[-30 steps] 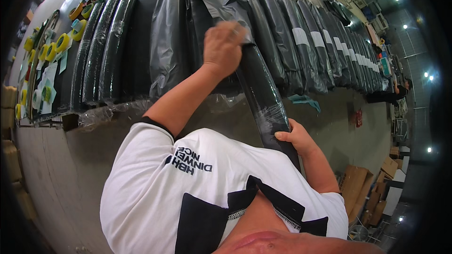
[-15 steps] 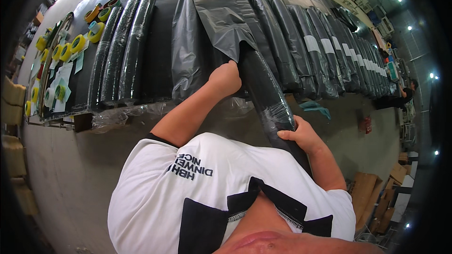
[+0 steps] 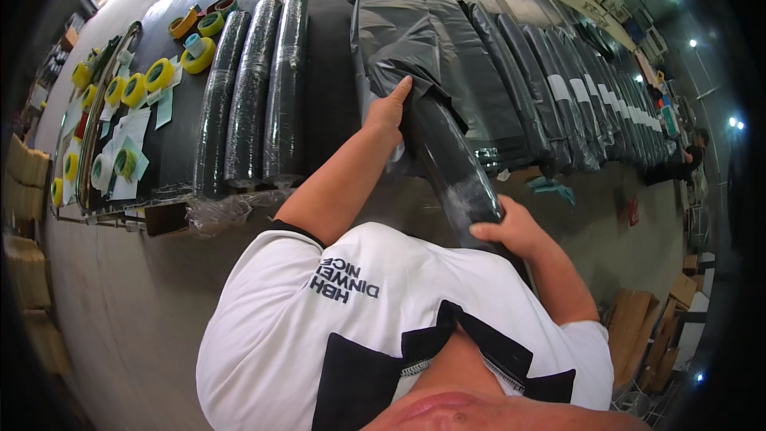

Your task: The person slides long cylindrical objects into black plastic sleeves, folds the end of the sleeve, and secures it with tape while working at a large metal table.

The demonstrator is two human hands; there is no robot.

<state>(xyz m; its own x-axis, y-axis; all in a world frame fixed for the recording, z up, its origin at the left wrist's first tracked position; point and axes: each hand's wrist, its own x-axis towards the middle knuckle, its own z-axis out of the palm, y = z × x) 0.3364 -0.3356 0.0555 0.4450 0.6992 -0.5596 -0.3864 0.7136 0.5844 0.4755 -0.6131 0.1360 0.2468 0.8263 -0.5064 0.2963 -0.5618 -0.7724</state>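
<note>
A black roll (image 3: 456, 161) in clear film slants from my body up to the table, its far end inside the mouth of a black plastic bag (image 3: 399, 28). My left hand (image 3: 388, 114) is at the left side of that mouth, thumb stretched along the film and the other fingers curled and partly hidden around the bag's edge. Around the near part of the roll my right hand (image 3: 511, 227) is closed, thumb on top. The roll's nearest end drops out of sight by my chest.
Three film-wrapped black rolls (image 3: 254, 96) lie left of the bag. Beyond them are yellow tape rolls (image 3: 159, 74) and papers (image 3: 128, 144). Several bagged rolls with white labels (image 3: 581, 89) line the right. Loose clear film (image 3: 219, 214) hangs at the table's front edge. A person (image 3: 692, 161) is far right.
The roll's far end sits deeper in the bag, whose mouth has bunched up around it. My left hand's thumb has stretched out along the bag. The view has shifted a little left.
</note>
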